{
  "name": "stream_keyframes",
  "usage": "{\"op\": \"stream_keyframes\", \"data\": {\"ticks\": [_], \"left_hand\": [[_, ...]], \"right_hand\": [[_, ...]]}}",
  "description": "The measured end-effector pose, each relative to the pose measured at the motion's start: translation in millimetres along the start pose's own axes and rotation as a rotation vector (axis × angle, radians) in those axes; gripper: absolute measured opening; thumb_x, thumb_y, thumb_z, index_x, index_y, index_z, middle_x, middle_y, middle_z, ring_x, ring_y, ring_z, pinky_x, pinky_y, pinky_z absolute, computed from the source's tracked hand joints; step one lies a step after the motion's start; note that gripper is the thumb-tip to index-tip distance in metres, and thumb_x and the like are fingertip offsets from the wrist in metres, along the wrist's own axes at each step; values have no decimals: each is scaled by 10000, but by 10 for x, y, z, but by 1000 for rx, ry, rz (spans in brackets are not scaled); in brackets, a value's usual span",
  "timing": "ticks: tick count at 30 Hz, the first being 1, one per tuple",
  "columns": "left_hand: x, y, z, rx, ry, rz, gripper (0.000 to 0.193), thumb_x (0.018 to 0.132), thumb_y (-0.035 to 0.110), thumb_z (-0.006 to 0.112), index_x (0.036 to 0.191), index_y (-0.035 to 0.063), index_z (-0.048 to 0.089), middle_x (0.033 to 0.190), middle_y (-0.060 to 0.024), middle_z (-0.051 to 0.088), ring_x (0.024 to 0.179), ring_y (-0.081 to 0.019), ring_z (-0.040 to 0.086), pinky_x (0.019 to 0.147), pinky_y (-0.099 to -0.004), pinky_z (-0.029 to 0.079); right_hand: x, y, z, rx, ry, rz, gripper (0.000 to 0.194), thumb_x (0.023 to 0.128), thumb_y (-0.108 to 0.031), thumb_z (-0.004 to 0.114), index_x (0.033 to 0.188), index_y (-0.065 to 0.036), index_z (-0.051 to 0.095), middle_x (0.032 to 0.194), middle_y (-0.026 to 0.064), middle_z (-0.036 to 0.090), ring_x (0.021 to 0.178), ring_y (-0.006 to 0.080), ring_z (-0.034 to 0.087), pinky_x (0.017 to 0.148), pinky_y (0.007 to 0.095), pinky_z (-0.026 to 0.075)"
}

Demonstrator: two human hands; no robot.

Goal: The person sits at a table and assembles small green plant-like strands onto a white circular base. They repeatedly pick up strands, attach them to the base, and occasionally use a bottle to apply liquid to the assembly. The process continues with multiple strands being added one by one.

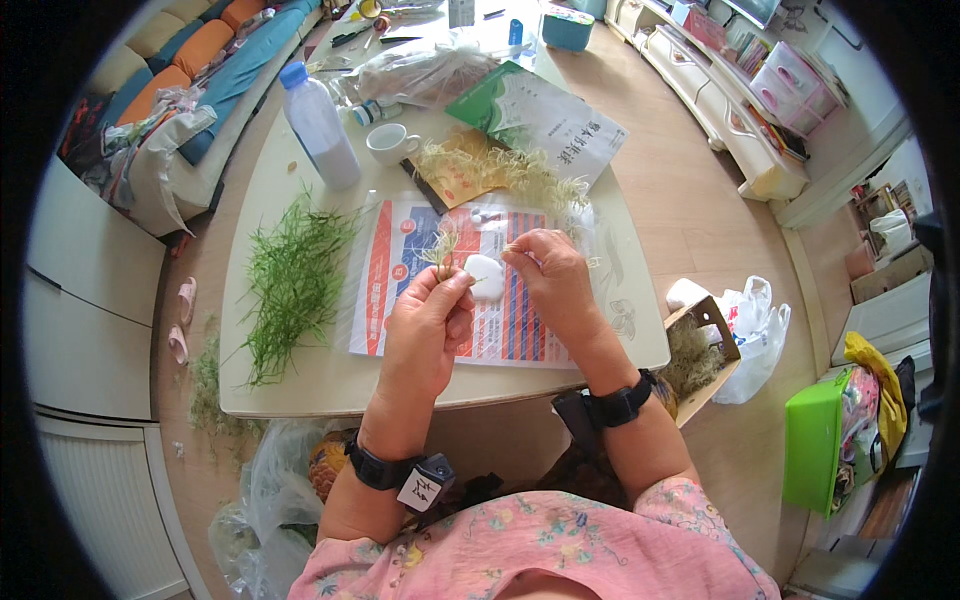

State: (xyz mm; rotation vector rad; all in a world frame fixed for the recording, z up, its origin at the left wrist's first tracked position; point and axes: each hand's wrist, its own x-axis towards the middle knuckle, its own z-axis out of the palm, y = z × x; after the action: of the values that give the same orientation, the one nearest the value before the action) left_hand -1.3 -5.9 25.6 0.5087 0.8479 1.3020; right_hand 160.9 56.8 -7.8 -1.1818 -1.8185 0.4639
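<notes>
My left hand (435,315) pinches a small bunch of pale, thin-leaved sprigs (442,247) between thumb and fingers. Just to its right, a rounded white piece (487,279) lies on a printed sheet (375,322) that seems to have a clear plastic cover. Over the sheet's right side is my right hand (551,270), its thumb and index fingertip brought together; anything between them is too small to make out. More pale sprigs (536,176) are heaped behind it. On the left, a loose pile of green grass-like sprigs (296,277) rests on the table (330,386).
Towards the back are a blue-capped bottle (322,127), a white cup (390,142), a green-and-white booklet (547,120) and a filled clear bag (427,71). A cardboard box (705,352) of dried-looking sprigs stands beside the table's right corner. Plastic bags (270,495) lie below left.
</notes>
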Motion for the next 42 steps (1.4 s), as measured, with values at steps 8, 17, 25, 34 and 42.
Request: {"op": "stream_keyframes", "data": {"ticks": [8,17,25,34,42], "left_hand": [[-14,10,-29,-37,18,-8,71,901,123,568,889,58,541,680,10,515,448,-37,337,387,-185,243],[-56,36,-8,-29,46,-46,50,876,79,581,890,44,548,646,16,496,420,-28,304,378,-184,225],[-81,27,34,-14,19,-108,37,837,60,608,845,39,579,614,54,432,438,-3,289,377,-166,209],[-69,26,46,4,18,-128,164,835,38,582,991,-8,560,649,23,466,450,-16,313,383,-150,246],[-79,9,46,11,32,-126,31,851,63,590,862,49,565,633,45,449,437,-4,299,377,-151,234]], "right_hand": [[4,43,105,-265,11,-251,101,750,-73,675,795,-32,594,902,85,630,1011,316,547,857,393,448],[-24,-151,-12,381,-70,264,94,872,-112,621,839,-28,594,975,94,655,947,215,614,824,328,492],[-103,-367,-69,1248,-278,554,139,941,-151,536,964,-14,525,992,139,644,896,177,641,803,308,538],[-116,-388,-80,1245,-298,538,151,942,-152,535,965,-5,518,978,127,641,910,183,642,822,324,540],[-133,-383,-67,1182,-303,505,145,926,-135,561,950,7,553,953,105,639,889,155,636,809,306,544]]}}
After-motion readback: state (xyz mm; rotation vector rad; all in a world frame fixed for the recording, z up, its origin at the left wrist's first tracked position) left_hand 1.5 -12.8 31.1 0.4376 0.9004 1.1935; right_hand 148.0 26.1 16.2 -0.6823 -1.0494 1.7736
